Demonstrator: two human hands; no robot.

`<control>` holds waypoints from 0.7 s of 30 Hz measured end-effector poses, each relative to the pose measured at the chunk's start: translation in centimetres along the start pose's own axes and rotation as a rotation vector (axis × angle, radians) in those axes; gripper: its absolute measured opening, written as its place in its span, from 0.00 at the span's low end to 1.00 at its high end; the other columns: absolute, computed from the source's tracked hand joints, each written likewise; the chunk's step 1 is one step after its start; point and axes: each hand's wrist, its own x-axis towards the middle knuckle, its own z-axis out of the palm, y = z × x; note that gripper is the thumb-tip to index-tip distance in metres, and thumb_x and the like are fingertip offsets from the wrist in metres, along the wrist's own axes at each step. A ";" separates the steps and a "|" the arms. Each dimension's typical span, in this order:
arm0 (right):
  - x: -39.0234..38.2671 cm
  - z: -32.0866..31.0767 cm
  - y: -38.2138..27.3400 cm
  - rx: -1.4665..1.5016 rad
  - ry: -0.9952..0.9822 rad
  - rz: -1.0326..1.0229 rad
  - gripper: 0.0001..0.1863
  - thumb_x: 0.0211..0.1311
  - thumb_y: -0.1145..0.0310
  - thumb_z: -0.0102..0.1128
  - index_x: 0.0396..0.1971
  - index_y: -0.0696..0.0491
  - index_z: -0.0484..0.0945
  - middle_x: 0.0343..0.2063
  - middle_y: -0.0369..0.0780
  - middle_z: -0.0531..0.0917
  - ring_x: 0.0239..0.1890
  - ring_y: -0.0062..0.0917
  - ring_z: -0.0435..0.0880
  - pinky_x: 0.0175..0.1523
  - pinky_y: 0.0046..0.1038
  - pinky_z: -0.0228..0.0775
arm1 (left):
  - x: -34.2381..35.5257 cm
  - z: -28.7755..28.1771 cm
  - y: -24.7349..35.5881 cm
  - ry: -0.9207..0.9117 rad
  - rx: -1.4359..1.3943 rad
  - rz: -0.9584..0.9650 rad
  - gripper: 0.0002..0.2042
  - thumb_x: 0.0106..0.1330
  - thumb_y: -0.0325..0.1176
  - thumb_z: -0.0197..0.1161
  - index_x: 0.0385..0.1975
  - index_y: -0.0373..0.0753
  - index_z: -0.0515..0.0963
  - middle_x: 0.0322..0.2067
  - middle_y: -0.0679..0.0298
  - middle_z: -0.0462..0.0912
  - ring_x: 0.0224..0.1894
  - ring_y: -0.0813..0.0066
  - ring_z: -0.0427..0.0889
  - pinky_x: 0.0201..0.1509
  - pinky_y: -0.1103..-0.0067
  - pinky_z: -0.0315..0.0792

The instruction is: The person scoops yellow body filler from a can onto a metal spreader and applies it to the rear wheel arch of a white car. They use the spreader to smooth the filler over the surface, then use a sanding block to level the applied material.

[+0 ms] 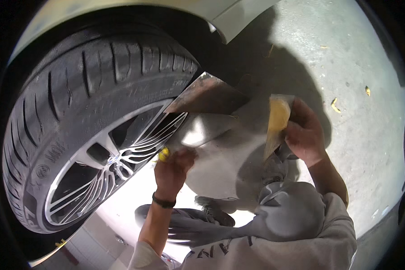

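My right hand [305, 134] pinches a thin, pale spreader [274, 131] between thumb and fingers. A thick smear of yellow paste [279, 114] covers its upper part. On the left, my left hand [171, 170] is closed and its fingers are blurred. It appears to grip the lower edge of a flat, angular metal plate [205, 95], brownish above with a bright reflection below. Beside those fingers shows a small yellow lump [164, 154], whose kind is unclear. The plate overlaps the view of a car wheel's tyre [117, 76] and its silver spoked rim [113, 159].
Car bodywork [244, 20] arches over the wheel, close to the plate. The pale concrete floor [351, 148] carries yellow scraps [335, 105] at right. My bent knee [292, 209] and shoe [215, 212] are below my hands.
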 end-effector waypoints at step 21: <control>-20.7 32.9 5.4 -0.763 0.480 -0.742 0.14 0.71 0.76 0.66 0.53 0.56 0.77 0.38 0.31 0.85 0.41 0.13 0.80 0.47 0.21 0.76 | -20.3 1.7 10.5 -0.707 0.429 0.627 0.29 0.68 0.14 0.48 0.72 0.25 0.66 0.59 0.54 0.81 0.54 0.77 0.81 0.58 0.82 0.73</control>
